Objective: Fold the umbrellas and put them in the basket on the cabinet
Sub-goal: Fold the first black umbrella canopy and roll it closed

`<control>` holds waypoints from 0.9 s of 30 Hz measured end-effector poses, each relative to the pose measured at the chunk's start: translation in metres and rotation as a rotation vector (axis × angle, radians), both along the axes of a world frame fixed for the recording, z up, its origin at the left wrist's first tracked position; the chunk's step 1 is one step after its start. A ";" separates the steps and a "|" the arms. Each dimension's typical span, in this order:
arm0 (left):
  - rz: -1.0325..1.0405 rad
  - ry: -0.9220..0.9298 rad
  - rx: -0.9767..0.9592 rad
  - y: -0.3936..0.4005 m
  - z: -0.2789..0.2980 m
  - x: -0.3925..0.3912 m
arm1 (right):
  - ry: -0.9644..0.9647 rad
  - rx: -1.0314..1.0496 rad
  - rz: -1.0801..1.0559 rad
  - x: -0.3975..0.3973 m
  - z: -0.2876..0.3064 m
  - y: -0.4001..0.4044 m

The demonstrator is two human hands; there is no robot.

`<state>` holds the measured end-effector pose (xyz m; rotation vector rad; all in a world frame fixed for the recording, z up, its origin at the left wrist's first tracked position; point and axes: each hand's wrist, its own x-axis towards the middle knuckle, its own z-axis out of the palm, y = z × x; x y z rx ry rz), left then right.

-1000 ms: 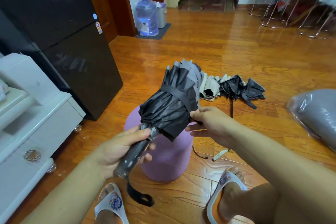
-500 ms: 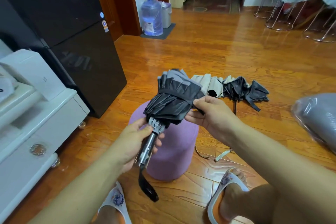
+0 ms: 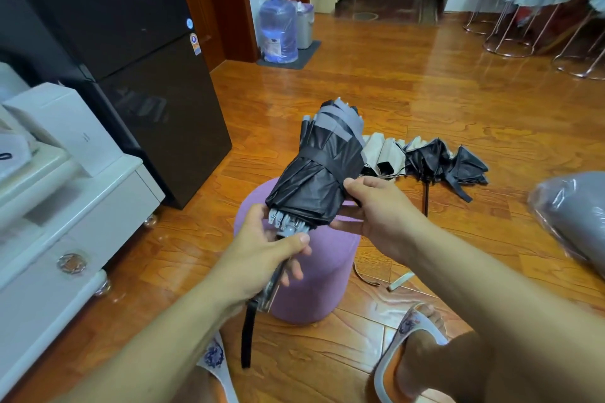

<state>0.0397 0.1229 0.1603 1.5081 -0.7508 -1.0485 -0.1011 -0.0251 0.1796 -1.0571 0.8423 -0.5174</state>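
Left hand [image 3: 262, 252] grips folded umbrella [image 3: 319, 173] by handle, steadying it above purple stool [image 3: 314, 285]. Right hand [image 3: 376, 206] pinches wrap strap at canopy side, likely fastening it. Second umbrella [image 3: 435, 162] lies unfolded on floor beyond stool.

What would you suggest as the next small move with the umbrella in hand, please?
Probably press the strap end down to fasten it: it already circles the umbrella, the right hand pinches its end, and the left hand grips the handle.
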 end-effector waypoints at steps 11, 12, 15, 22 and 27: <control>0.060 -0.930 0.227 0.009 0.011 0.004 | -0.135 0.144 -0.079 0.014 0.000 0.013; 0.092 -1.007 0.225 0.008 0.010 -0.002 | -0.133 0.151 -0.098 0.016 0.000 0.014; 0.132 -1.148 0.251 0.003 0.002 -0.010 | -0.114 0.128 -0.123 0.017 0.004 0.011; 0.200 -1.270 0.201 0.001 0.008 0.006 | -0.030 0.026 -0.030 0.014 0.011 0.008; 0.138 -0.801 0.180 -0.003 -0.003 0.014 | 0.094 -0.233 -0.018 0.012 0.014 0.006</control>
